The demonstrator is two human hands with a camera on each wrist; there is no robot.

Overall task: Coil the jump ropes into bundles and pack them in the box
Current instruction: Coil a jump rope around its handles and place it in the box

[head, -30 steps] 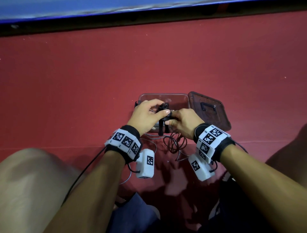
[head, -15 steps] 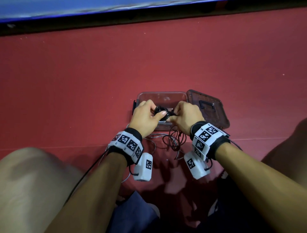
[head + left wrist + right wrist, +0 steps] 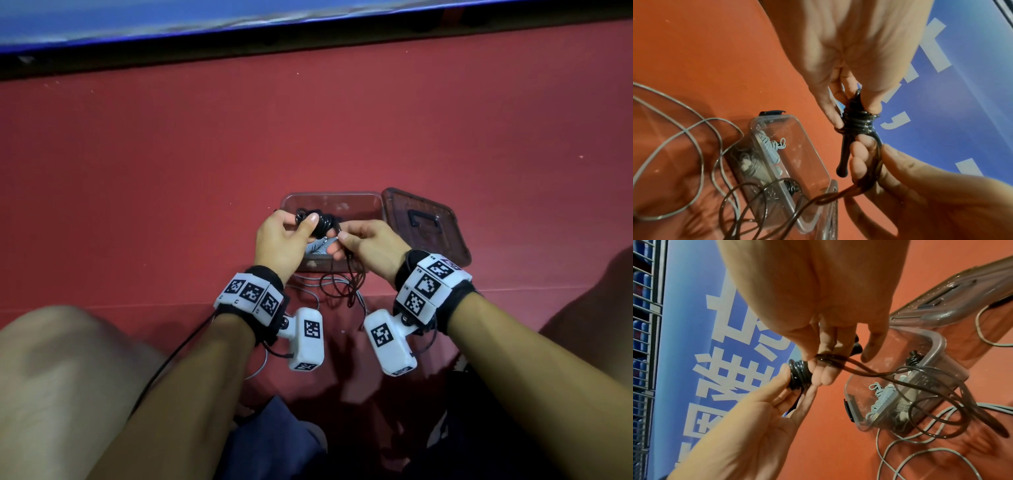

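Note:
My left hand (image 3: 294,224) grips a black jump rope bundle (image 3: 322,222) just above the clear plastic box (image 3: 329,196). Several tight turns of cord wrap the paired handles (image 3: 844,154), as the left wrist view shows at the bundle (image 3: 857,121). My right hand (image 3: 344,240) pinches the loose black cord (image 3: 879,374) beside the coil (image 3: 799,374). The rest of that cord hangs in loops (image 3: 342,284) to the floor. Inside the box lie a coiled grey rope bundle (image 3: 768,146) and another black bundle (image 3: 791,186).
The box's dark lid (image 3: 424,226) lies flat on the red floor to the right of the box. A loose grey rope (image 3: 694,129) sprawls in loops on the floor in front of the box. A blue banner (image 3: 171,20) runs along the far edge.
Both hands have moved farther over the box with the black bundle. The right hand has carried the cord round the handles to their right side.

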